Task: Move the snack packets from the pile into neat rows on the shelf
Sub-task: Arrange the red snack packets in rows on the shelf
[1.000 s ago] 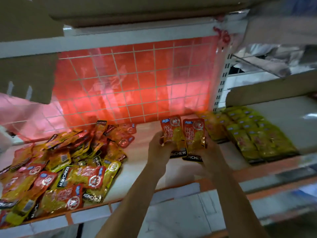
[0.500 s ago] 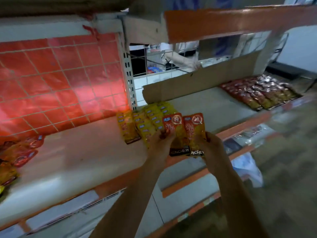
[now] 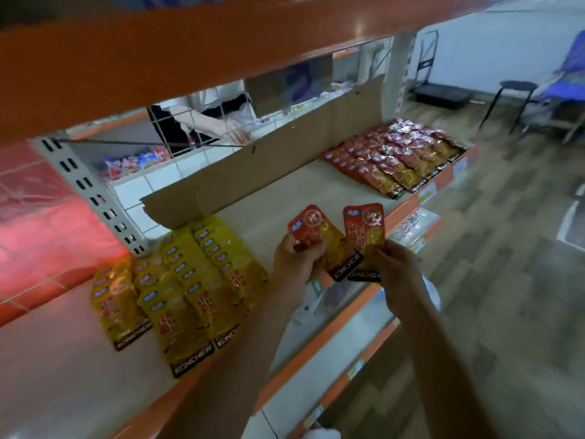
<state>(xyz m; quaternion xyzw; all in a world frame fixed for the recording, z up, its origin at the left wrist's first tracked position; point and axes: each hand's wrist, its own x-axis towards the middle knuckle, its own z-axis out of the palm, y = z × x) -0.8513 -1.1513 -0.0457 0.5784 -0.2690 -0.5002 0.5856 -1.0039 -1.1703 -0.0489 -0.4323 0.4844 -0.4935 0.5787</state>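
Running under both grips, the shelf point(image 3: 285, 191) is the big beige slab. Yellow packet rows point(image 3: 177, 289) lie flat on it just left of the left grip point(image 3: 296, 264). Red packet rows point(image 3: 395, 156) sit well off beyond the right grip point(image 3: 397, 274). Each grip's pinching one red snack packet, left packet point(image 3: 316, 236) and right packet point(image 3: 365, 236), bottom corners overlapping, above the shelf's front edge.

2 red pkts point(image 3: 340, 240) in both hands

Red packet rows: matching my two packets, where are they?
Head view: the red packet rows lie at the far right end of the shelf, by the cardboard strip.
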